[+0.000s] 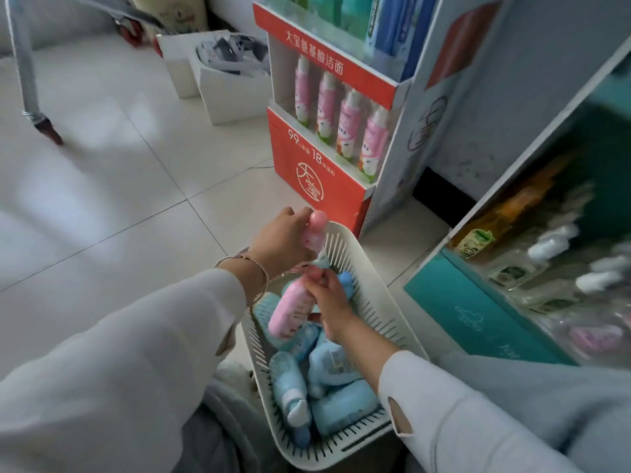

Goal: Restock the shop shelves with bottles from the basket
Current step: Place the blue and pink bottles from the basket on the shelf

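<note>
The left hand (285, 242) is curled round a small pink bottle (316, 230), holding it at the basket's far rim with the rounded cap pointing up and away from the person. A thin bangle (246, 258) sits on that wrist. Just below it, the right hand (329, 303) pinches a second pink bottle (290, 314) near its cap end. This one is tilted, with its long axis running from the cap under the fingertips down towards the basket's near-left side and its base hanging over the stock below.

Under both hands the white slotted basket (374, 310) stands on the tiled floor (136, 182), holding a heap of blue bottles (336, 373) lying at all angles.

Beyond the far rim, ahead and a little to the right, stands the red display stand (317, 172). Its lower shelf carries a row of upright pink bottles (345, 121) that look the same kind. The left hand is the nearer of the two to that shelf, and its bottle is already close to upright, so it seems the likelier to go in first. The right hand's bottle would need turning cap-up. A teal shelf unit (461, 302) with pump bottles stands at the right, blurred.
</note>
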The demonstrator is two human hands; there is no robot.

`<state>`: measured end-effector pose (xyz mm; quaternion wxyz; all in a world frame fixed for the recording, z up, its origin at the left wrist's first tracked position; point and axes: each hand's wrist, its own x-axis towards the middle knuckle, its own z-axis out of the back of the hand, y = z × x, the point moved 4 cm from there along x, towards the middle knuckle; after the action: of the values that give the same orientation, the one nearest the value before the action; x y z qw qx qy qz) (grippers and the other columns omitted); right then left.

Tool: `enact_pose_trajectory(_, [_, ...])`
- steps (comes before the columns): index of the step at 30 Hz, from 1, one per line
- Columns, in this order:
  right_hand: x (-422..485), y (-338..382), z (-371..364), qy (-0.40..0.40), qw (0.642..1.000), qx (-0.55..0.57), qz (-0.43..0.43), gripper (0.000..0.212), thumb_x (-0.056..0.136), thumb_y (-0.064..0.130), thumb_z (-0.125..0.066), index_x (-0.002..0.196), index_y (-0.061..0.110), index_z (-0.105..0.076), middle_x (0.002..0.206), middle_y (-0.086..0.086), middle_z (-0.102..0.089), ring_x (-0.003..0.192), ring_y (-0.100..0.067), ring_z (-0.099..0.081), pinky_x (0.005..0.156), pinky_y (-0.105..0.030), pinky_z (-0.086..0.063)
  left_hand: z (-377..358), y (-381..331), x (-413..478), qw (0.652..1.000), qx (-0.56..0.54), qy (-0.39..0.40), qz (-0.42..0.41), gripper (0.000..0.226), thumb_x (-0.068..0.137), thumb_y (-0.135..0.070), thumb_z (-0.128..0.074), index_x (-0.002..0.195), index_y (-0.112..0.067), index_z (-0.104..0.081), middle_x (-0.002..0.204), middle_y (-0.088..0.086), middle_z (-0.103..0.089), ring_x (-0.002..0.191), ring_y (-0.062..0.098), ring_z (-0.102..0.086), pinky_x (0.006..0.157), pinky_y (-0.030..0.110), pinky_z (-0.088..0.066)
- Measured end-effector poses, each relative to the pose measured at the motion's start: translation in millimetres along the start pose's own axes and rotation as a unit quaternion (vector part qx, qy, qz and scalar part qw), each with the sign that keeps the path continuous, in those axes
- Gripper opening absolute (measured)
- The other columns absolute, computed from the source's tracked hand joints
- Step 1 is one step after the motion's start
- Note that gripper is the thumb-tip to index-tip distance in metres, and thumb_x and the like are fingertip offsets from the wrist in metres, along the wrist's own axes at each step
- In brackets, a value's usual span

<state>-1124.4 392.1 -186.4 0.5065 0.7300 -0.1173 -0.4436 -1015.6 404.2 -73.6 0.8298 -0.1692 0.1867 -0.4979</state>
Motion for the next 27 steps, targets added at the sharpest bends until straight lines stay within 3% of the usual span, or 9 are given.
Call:
enact_pose_trajectory(3, [-21, 33, 23, -0.026, 1.000, -0.001, 0.001, 0.027, 0.076, 0.033, -0.066, 0.094, 0.014, -0.062, 0.094, -0.006, -0.065, 0.093, -0.025, -0.062, 0.079, -0.046, -0.054, 13, -28, -14, 1.000, -0.020, -0.014, -0.015, 0.043, 0.077, -0.021, -0.066, 0.115, -0.018, -0.047, 0.102, 0.004, -0.046, 0.089, 0.027, -0.052, 0.071, 0.031, -0.042])
enact_pose_trajectory(5, [-35, 50, 41, -0.055, 0.998, 0.026, 0.000, 0.021, 0.086, 0.035, -0.061, 0.093, 0.015, -0.063, 0.098, -0.009, -0.067, 0.091, -0.026, -0.063, 0.075, -0.041, -0.054, 24, -46, -21, 0.998, -0.044, -0.035, -0.021, 0.044, 0.076, -0.019, -0.067, 0.114, -0.017, -0.046, 0.101, 0.002, -0.044, 0.091, 0.024, -0.050, 0.073, 0.030, -0.039])
enact_pose_trajectory(9, [-65, 82, 79, -0.105, 0.992, 0.065, 0.019, 0.039, 0.085, 0.054, -0.057, 0.103, 0.020, -0.062, 0.107, -0.013, -0.069, 0.099, -0.031, -0.065, 0.088, -0.047, -0.052, 47, -91, -35, 0.988, -0.131, -0.074, -0.044, 0.057, 0.072, -0.015, -0.074, 0.120, -0.011, -0.043, 0.105, 0.001, -0.050, 0.093, 0.018, -0.049, 0.075, 0.028, -0.039])
enact_pose_trajectory(15, [-128, 151, 146, -0.156, 0.977, 0.128, 0.067, 0.063, 0.082, 0.066, -0.049, 0.117, 0.014, -0.057, 0.114, -0.017, -0.066, 0.101, -0.032, -0.065, 0.089, -0.055, -0.050, 67, -178, -49, 0.982, -0.133, -0.094, -0.101, 0.055, 0.070, -0.025, -0.075, 0.117, -0.013, -0.050, 0.112, 0.004, -0.057, 0.101, 0.023, -0.056, 0.083, 0.033, -0.047])
enact_pose_trajectory(18, [-159, 177, 191, -0.211, 0.964, 0.155, 0.054, 0.072, 0.074, 0.073, -0.049, 0.117, 0.015, -0.055, 0.116, -0.017, -0.064, 0.105, -0.034, -0.063, 0.094, -0.056, -0.048, 74, -237, -62, 0.974, -0.138, -0.111, -0.143, 0.059, 0.076, -0.026, -0.071, 0.127, -0.013, -0.044, 0.120, 0.007, -0.049, 0.109, 0.027, -0.050, 0.087, 0.030, -0.039])
enact_pose_trajectory(20, [-184, 196, 220, -0.245, 0.952, 0.177, 0.046, 0.077, 0.070, 0.075, -0.051, 0.118, 0.014, -0.054, 0.114, -0.017, -0.064, 0.103, -0.036, -0.062, 0.095, -0.057, -0.046, 77, -276, -71, 0.969, -0.130, -0.113, -0.178, 0.054, 0.078, -0.027, -0.069, 0.123, -0.014, -0.044, 0.114, 0.007, -0.045, 0.106, 0.030, -0.050, 0.082, 0.030, -0.035])
enact_pose_trajectory(21, [-199, 205, 230, -0.254, 0.946, 0.196, 0.047, 0.074, 0.070, 0.073, -0.056, 0.117, 0.015, -0.053, 0.114, -0.016, -0.064, 0.102, -0.035, -0.062, 0.094, -0.057, -0.045, 77, -294, -75, 0.966, -0.127, -0.112, -0.195, 0.051, 0.078, -0.029, -0.069, 0.121, -0.016, -0.044, 0.110, 0.005, -0.044, 0.104, 0.031, -0.052, 0.080, 0.031, -0.036])
enact_pose_trajectory(25, [-243, 230, 263, -0.234, 0.944, 0.206, 0.107, 0.023, 0.088, 0.035, -0.064, 0.096, 0.014, -0.059, 0.090, -0.010, -0.067, 0.083, -0.025, -0.064, 0.079, -0.042, -0.051, 81, -353, -88, 0.960, -0.102, -0.117, -0.234, 0.050, 0.079, -0.035, -0.065, 0.120, -0.020, -0.043, 0.114, 0.006, -0.044, 0.100, 0.035, -0.055, 0.083, 0.039, -0.044])
enact_pose_trajectory(27, [-259, 238, 280, -0.229, 0.941, 0.203, 0.142, 0.017, 0.087, 0.025, -0.066, 0.096, 0.012, -0.058, 0.087, -0.010, -0.067, 0.083, -0.026, -0.065, 0.078, -0.041, -0.051, 84, -376, -92, 0.956, -0.102, -0.120, -0.248, 0.049, 0.079, -0.033, -0.065, 0.120, -0.019, -0.042, 0.114, 0.006, -0.046, 0.099, 0.034, -0.055, 0.083, 0.040, -0.045])
